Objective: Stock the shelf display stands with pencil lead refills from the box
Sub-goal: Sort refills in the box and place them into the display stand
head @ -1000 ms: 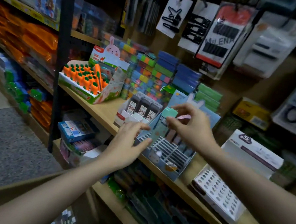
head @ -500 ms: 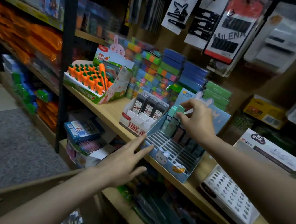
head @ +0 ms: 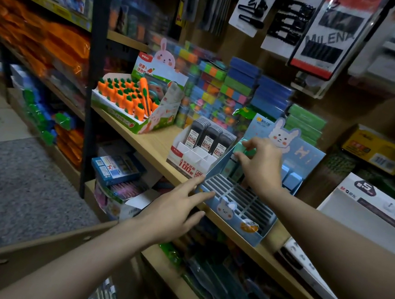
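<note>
Both arms reach toward the shelf (head: 156,143). The left hand (head: 171,212), fingers straight, touches the blue display stand (head: 240,217). The right hand (head: 263,166) pinches a green refill case (head: 240,147).

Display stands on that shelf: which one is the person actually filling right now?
The blue bunny stand, the rightmost of three. The right hand pinches a green refill at its back row; the left hand touches its front corner. The carrot stand and white stand go untouched.

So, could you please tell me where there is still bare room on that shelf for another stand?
Bare shelf board shows between the carrot display and the white refill stand. The blue bunny stand, steadied by the left hand, butts against that white stand. Behind them the coloured packs crowd the back.
</note>
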